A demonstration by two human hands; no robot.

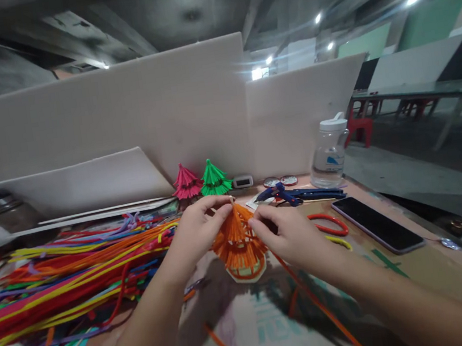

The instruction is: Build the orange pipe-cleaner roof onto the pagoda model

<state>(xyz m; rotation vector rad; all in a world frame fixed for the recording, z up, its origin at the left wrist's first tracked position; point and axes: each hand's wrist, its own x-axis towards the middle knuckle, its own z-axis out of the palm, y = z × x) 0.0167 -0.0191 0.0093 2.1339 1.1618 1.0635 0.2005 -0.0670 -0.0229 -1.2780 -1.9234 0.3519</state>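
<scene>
An orange tiered tree-shaped craft [241,249] stands upright in front of me, on a pale frame base [249,272] with several sides. My left hand [204,225] pinches the tree near its top. On its other side, my right hand [286,231] has its fingers closed around an orange pipe cleaner [318,301], whose long end trails down to the lower right. The exact grip of the right fingertips is partly hidden. A short orange piece [220,343] lies on the work surface below.
Bundles of coloured pipe cleaners [82,274] cover the left side. Behind stand a pink tree [186,182] and a green tree [213,178]. To the right are blue-handled pliers [307,194], red-handled scissors [333,224], a phone [378,224] and a water bottle [328,153].
</scene>
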